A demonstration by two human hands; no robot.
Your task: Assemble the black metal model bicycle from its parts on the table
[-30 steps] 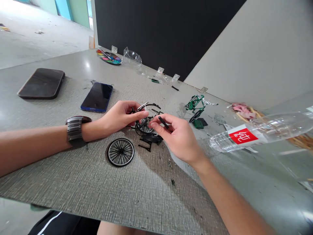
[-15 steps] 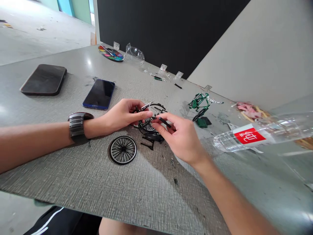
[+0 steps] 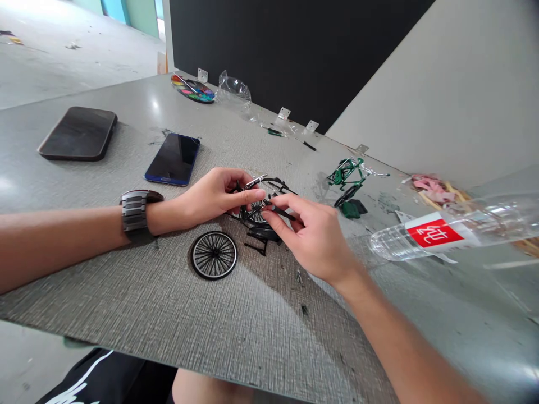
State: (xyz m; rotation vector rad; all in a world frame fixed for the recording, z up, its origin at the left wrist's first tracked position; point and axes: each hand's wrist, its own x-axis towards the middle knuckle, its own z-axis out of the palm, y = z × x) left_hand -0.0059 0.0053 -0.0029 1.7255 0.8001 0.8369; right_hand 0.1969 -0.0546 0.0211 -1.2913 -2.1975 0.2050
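My left hand [image 3: 227, 193] is closed on a small black model bicycle [image 3: 263, 230], thumb and fingers pinching its frame. From the right, my right hand [image 3: 309, 227] pinches a thin black tool [image 3: 282, 212], its tip at the bicycle beside my left thumb. The fingers hide part of the frame and the wheel inside it. A loose black wheel [image 3: 214, 255] with a pale rim lies flat on the grey table [image 3: 177, 314], below my left hand.
A blue phone [image 3: 173, 159] and a dark flat device [image 3: 78, 133] lie at the left. Behind are a paint palette [image 3: 192, 90] and clear plastic [image 3: 233, 92]. A green model bicycle [image 3: 347, 179] and a plastic bottle [image 3: 435, 230] are at the right.
The camera view has shifted slightly. The black tool now lies at a somewhat flatter angle in my right hand; both hands keep their places at the bicycle.
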